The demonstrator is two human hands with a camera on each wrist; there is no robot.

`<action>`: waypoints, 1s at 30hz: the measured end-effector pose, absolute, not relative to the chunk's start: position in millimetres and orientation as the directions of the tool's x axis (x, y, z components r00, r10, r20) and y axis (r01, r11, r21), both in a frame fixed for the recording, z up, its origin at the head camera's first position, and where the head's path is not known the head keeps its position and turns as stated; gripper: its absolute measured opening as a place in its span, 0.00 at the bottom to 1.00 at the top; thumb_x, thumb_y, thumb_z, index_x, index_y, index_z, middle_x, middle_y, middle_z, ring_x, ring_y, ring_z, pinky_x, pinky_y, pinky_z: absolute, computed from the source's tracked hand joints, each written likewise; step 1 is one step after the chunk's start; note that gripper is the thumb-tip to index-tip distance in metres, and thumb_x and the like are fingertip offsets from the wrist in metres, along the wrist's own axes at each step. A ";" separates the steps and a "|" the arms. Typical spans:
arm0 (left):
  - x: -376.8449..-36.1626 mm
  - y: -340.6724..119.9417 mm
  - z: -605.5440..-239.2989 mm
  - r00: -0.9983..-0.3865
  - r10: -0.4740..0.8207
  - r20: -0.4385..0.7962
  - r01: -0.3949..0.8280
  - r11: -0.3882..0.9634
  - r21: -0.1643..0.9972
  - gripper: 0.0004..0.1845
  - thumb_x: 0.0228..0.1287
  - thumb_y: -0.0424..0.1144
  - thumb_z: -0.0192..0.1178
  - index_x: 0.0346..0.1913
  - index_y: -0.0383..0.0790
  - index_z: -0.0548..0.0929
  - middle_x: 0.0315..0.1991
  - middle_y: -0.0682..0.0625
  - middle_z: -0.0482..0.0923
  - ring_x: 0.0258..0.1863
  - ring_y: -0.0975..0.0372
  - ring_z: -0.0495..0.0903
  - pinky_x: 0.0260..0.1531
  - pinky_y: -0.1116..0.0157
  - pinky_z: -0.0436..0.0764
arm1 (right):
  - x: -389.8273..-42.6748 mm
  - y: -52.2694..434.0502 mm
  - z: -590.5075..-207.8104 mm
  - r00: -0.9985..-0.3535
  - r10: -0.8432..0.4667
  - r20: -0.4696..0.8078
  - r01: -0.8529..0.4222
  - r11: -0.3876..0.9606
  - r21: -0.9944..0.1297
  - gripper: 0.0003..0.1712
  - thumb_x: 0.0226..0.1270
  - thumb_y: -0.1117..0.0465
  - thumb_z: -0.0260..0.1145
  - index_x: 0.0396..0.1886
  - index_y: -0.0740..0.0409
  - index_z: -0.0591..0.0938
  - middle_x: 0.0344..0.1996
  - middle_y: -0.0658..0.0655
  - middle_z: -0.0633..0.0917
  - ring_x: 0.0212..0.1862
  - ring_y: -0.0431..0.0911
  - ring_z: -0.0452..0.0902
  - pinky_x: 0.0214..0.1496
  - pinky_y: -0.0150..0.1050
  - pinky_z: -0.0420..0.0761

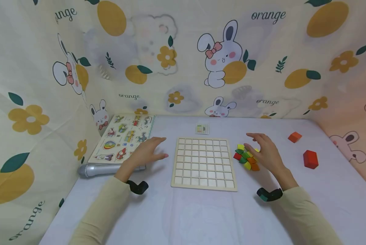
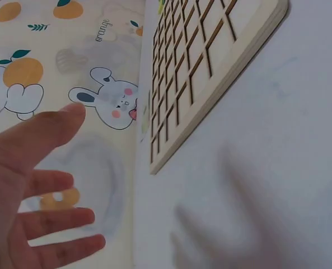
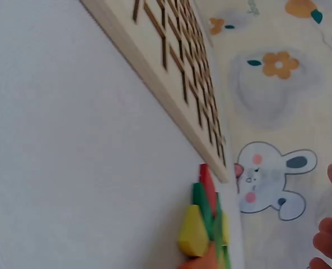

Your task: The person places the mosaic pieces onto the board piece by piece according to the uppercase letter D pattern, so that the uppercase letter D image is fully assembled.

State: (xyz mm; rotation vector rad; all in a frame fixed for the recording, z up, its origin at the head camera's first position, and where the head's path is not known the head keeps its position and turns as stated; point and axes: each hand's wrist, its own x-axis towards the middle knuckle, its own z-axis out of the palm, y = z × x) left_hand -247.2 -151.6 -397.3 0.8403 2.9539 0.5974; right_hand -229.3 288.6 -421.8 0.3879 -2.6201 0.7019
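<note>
Lying under the right hand's fingers [image 1: 256, 139]: coloured blocks [image 1: 246, 157].

One grid board [image 1: 203, 162], one picture puzzle [image 1: 123, 137], one small card [image 1: 202, 128]. Two loose red blocks [image 1: 310, 159]. One heap of small coloured blocks [image 1: 246, 157].

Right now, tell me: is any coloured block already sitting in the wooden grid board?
No. In the head view every cell of the wooden grid board is bare, and the coloured blocks lie piled beside its right edge.

Head view from above; wrist views low (both sharing grid board [image 1: 203, 162]).
</note>
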 end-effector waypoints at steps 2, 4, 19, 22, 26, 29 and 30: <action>-246.6 -149.0 -403.9 -0.854 0.511 0.099 0.502 0.759 0.414 0.39 0.58 0.55 0.62 0.67 0.38 0.65 0.64 0.40 0.66 0.64 0.50 0.65 0.62 0.52 0.68 | -230.2 287.7 -428.8 -0.885 -0.145 0.442 -0.351 0.830 -0.433 0.25 0.61 0.58 0.67 0.58 0.60 0.75 0.52 0.64 0.76 0.48 0.56 0.71 0.46 0.59 0.78; -245.8 -146.4 -409.7 -0.850 0.516 0.105 0.503 0.736 0.453 0.39 0.57 0.55 0.63 0.67 0.39 0.64 0.65 0.41 0.65 0.64 0.51 0.64 0.63 0.53 0.67 | -231.0 286.8 -434.1 -0.894 -0.126 0.431 -0.335 0.826 -0.454 0.25 0.60 0.60 0.67 0.57 0.59 0.75 0.52 0.64 0.75 0.48 0.56 0.71 0.46 0.58 0.77; -251.0 -129.4 -441.2 -0.792 0.601 0.105 0.552 0.633 0.542 0.43 0.49 0.48 0.71 0.66 0.34 0.65 0.64 0.40 0.65 0.65 0.50 0.62 0.67 0.54 0.62 | -244.7 299.8 -457.5 -0.935 -0.015 0.354 -0.206 0.835 -0.511 0.23 0.63 0.59 0.65 0.56 0.63 0.75 0.49 0.66 0.75 0.49 0.58 0.69 0.50 0.58 0.74; -251.5 -127.9 -445.4 -0.793 0.602 0.093 0.544 0.631 0.552 0.44 0.47 0.48 0.72 0.66 0.33 0.65 0.65 0.39 0.64 0.66 0.49 0.61 0.67 0.53 0.60 | -248.2 303.5 -461.3 -0.943 0.000 0.332 -0.180 0.841 -0.511 0.23 0.63 0.57 0.65 0.56 0.63 0.75 0.49 0.66 0.75 0.50 0.59 0.68 0.52 0.59 0.73; -251.4 -127.2 -449.9 -0.798 0.600 0.065 0.529 0.644 0.552 0.46 0.45 0.48 0.73 0.66 0.33 0.64 0.66 0.40 0.63 0.66 0.49 0.60 0.68 0.54 0.58 | -252.6 306.3 -464.6 -0.957 0.008 0.291 -0.150 0.843 -0.516 0.24 0.63 0.55 0.65 0.56 0.61 0.75 0.50 0.66 0.75 0.51 0.59 0.67 0.54 0.60 0.71; -251.6 -126.8 -452.9 -0.804 0.593 0.047 0.516 0.656 0.551 0.47 0.44 0.48 0.73 0.66 0.33 0.64 0.66 0.40 0.62 0.67 0.50 0.60 0.69 0.55 0.58 | -255.7 307.7 -466.6 -0.963 0.005 0.268 -0.141 0.842 -0.521 0.24 0.64 0.54 0.64 0.55 0.61 0.76 0.51 0.66 0.74 0.51 0.59 0.67 0.54 0.60 0.71; -251.6 -126.5 -453.5 -0.806 0.590 0.043 0.513 0.661 0.548 0.47 0.44 0.49 0.73 0.66 0.33 0.64 0.66 0.40 0.62 0.67 0.50 0.60 0.69 0.55 0.57 | -256.3 308.0 -467.1 -0.964 0.002 0.265 -0.141 0.843 -0.520 0.24 0.64 0.54 0.64 0.55 0.62 0.76 0.51 0.66 0.74 0.51 0.59 0.67 0.54 0.60 0.72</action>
